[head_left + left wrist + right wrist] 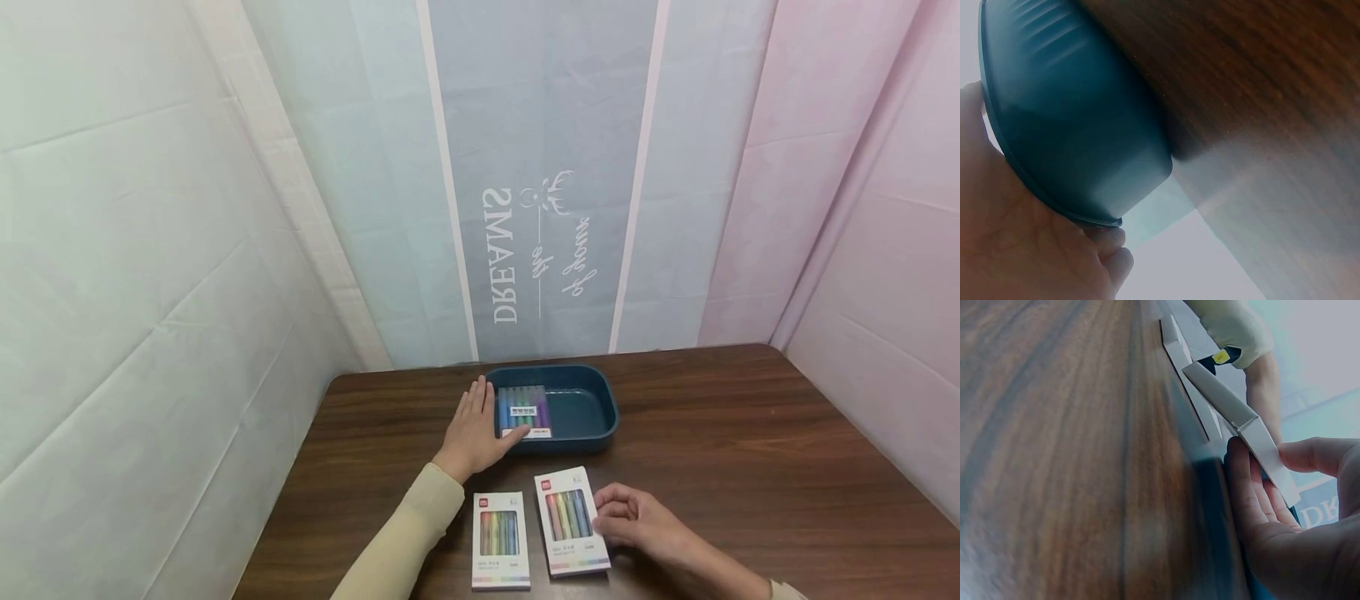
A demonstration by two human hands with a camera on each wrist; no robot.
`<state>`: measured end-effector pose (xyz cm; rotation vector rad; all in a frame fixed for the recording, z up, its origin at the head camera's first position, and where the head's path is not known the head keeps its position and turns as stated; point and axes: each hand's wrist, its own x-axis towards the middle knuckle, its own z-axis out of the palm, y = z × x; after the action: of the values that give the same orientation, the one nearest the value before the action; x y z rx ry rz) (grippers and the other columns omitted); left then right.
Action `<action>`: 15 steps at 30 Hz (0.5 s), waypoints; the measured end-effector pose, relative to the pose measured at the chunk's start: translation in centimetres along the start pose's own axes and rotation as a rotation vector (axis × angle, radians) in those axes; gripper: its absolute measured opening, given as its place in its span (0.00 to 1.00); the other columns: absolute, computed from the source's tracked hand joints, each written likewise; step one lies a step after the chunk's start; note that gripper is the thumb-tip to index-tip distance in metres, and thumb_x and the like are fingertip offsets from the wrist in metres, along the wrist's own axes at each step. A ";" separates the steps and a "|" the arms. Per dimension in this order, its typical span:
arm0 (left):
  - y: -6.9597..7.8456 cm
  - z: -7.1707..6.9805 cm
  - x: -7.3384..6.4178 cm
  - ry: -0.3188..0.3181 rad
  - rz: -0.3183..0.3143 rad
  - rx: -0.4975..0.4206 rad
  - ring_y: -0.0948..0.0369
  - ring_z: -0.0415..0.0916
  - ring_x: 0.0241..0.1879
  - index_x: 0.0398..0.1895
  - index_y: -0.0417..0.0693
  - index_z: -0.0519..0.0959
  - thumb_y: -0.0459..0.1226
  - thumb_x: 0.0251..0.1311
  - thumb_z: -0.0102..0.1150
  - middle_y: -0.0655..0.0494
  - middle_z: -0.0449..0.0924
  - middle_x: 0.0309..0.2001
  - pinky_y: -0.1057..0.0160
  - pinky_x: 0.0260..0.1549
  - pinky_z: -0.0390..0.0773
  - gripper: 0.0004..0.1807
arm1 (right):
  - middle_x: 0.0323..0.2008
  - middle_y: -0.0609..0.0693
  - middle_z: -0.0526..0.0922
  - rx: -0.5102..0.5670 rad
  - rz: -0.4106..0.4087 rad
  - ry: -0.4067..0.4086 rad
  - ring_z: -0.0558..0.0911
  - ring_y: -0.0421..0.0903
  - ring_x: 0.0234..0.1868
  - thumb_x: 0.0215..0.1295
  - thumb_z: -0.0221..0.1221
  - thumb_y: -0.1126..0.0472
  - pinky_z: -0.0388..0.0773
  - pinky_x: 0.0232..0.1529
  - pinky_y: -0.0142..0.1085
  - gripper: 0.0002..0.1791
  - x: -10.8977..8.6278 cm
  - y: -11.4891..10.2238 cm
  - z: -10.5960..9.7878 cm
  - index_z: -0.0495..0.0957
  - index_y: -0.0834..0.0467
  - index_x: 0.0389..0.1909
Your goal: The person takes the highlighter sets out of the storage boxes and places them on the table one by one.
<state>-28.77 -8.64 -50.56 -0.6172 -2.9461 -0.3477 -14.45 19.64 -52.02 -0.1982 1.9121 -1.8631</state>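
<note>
My left hand (474,429) lies against the left end of a dark blue rectangular basin (600,433), fingers stretched along the rim and thumb over the front edge. In the left wrist view, the palm meets the rim of the basin (1079,119). Inside, on the left, a clear pack of coloured pens (524,400) lies with a white label. My right hand (637,521) pinches the right edge of a white box of coloured pens (573,550). The right wrist view shows this box (1225,397) tilted above the table, thumb on one face and fingers beneath.
A second white box of coloured pens (501,571) lies on the wooden table (720,450), left of the held one. A hanging cloth with mirrored lettering (540,108) stands behind the table, and pale cloth walls flank both sides.
</note>
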 end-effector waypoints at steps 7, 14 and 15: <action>0.0 -0.1 0.0 -0.002 0.000 -0.003 0.51 0.38 0.80 0.80 0.39 0.46 0.78 0.59 0.33 0.45 0.38 0.81 0.53 0.76 0.44 0.61 | 0.39 0.54 0.85 0.002 0.034 0.018 0.84 0.47 0.41 0.69 0.62 0.60 0.84 0.43 0.38 0.18 -0.1 0.0 0.4 0.70 0.66 0.52; 0.0 -0.2 0.0 0.004 0.000 -0.004 0.50 0.39 0.80 0.80 0.39 0.47 0.78 0.59 0.33 0.44 0.40 0.81 0.52 0.76 0.45 0.62 | 0.38 0.54 0.84 0.026 0.010 0.008 0.84 0.46 0.41 0.68 0.62 0.62 0.85 0.43 0.38 0.18 -0.2 0.2 0.9 0.70 0.67 0.52; 0.0 -0.2 0.0 0.003 -0.001 -0.005 0.51 0.39 0.80 0.80 0.39 0.47 0.78 0.58 0.33 0.44 0.40 0.81 0.52 0.76 0.45 0.62 | 0.38 0.54 0.84 0.031 0.002 0.005 0.84 0.46 0.40 0.68 0.62 0.63 0.85 0.43 0.38 0.18 -0.2 0.2 1.0 0.70 0.68 0.52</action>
<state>-28.79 -8.68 -50.38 -0.6148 -2.9435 -0.3567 -13.83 18.82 -52.20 -0.1816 1.8845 -1.8923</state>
